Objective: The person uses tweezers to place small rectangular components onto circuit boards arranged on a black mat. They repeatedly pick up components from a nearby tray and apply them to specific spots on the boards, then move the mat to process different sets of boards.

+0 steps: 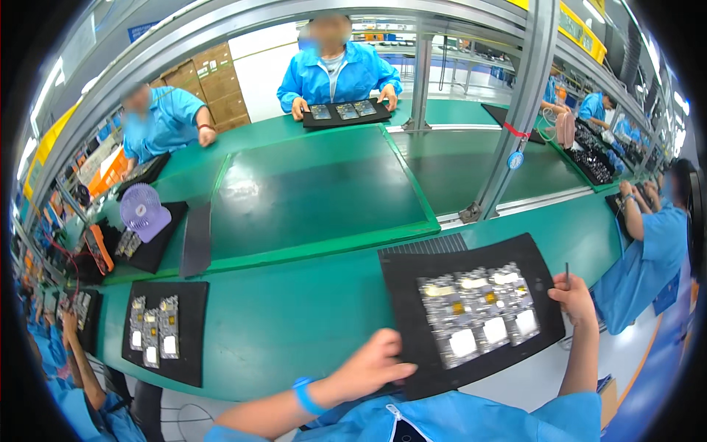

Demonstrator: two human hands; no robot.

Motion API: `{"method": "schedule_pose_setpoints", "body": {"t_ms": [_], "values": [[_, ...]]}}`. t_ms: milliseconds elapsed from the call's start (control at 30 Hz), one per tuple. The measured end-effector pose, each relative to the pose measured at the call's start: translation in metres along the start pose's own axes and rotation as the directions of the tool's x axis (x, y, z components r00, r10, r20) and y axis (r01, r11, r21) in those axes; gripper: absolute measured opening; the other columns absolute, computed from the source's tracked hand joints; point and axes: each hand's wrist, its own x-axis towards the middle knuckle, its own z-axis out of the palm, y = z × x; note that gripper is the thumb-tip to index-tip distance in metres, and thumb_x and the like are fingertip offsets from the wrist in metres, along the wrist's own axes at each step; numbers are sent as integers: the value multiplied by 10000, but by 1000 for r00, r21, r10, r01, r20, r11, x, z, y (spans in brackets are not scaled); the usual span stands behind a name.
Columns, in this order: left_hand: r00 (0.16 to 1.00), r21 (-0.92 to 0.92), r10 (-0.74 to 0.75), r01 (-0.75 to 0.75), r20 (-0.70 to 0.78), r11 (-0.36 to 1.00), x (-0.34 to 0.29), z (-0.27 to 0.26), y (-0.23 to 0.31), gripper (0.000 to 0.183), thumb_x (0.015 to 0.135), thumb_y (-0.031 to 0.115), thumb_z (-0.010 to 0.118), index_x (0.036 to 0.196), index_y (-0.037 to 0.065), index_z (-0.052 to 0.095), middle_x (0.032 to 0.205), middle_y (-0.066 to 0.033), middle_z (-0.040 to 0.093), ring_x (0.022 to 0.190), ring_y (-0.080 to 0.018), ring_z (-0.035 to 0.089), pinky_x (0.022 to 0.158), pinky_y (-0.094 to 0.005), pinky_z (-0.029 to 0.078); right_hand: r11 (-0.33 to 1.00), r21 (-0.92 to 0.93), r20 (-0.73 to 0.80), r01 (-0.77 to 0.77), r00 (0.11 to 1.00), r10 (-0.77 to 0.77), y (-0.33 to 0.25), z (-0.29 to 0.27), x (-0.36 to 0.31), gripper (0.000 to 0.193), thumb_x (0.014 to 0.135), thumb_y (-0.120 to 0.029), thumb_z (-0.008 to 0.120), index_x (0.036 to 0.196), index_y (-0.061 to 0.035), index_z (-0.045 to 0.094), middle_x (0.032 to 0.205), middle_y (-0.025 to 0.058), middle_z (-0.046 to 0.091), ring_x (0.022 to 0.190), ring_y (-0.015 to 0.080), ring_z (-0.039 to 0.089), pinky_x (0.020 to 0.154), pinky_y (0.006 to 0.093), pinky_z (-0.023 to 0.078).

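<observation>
A black foam board (405,295) with three joined circuit boards (482,313) on it lies tilted in front of me, its near part reaching over the bench edge. My left hand (372,362) is closed at the board's lower left edge, thumb on top. At the right edge, my right hand (574,298) grips the same board. A thin dark stick-like tool (567,274) pokes up from the right fingers; its kind is unclear. The circuit boards carry white square labels and small yellowish parts, somewhat blurred.
Another black board (193,331) with circuit boards (155,331) lies left on the green bench (294,317). A green-edged conveyor (317,191) runs beyond, near a metal post (508,147). A purple fan (143,210) stands left. Co-workers in blue sit across and at both sides.
</observation>
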Motion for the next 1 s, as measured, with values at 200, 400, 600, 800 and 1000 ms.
{"method": "schedule_pose_setpoints", "body": {"t_ms": [200, 400, 600, 800, 1000], "values": [[945, 622, 202, -321, 257, 714, 159, 69, -59, 480, 855, 144, 607, 1252, -27, 398, 1143, -191, 476, 839, -221, 611, 753, -329, 502, 860, -509, -364, -10, 909, -205, 90, -148, 124, 137, 663, 47, 599, 785, -4, 563, 663, 32, 520, 628, 145, 524, 533, 312, 408], [828, 934, 443, -349, 344, -73, 167, 34, -21, 494, 830, 245, 582, 1262, 23, 490, 1350, -211, 395, 1269, -372, 353, 1014, -508, 323, 546, -803, -551, -238, 645, -530, 72, -157, 161, 286, 801, -144, 612, 1045, -8, 553, 979, 233, 632, 939, 411, 593, 780, 455, 468], [907, 979, 399, -62, 138, -197, 115, -51, 2, 544, 899, 437, 489, 1362, 156, 433, 1446, -213, 287, 1328, -439, 251, 1032, -623, 225, 280, -896, 11, 344, 649, -760, 31, -3, 39, 431, 793, -241, 682, 1150, -55, 528, 1171, 218, 572, 927, 399, 612, 771, 467, 488], [915, 980, 386, -48, 120, -192, 99, -58, 1, 573, 909, 493, 449, 1378, 165, 412, 1441, -231, 284, 1312, -481, 250, 995, -667, 233, 196, -917, 68, 347, 620, -781, 82, 34, 9, 272, 822, -166, 643, 1064, -63, 571, 1162, 161, 598, 800, 339, 651, 624, 401, 533], [907, 977, 417, 29, 64, -213, 87, -59, 1, 580, 899, 494, 469, 1360, 144, 433, 1420, -259, 297, 1289, -507, 267, 962, -690, 249, 113, -922, 164, 371, 637, -753, 85, -3, 78, 214, 825, -145, 633, 1022, -62, 611, 1108, 123, 633, 820, 297, 657, 662, 388, 531]]}}
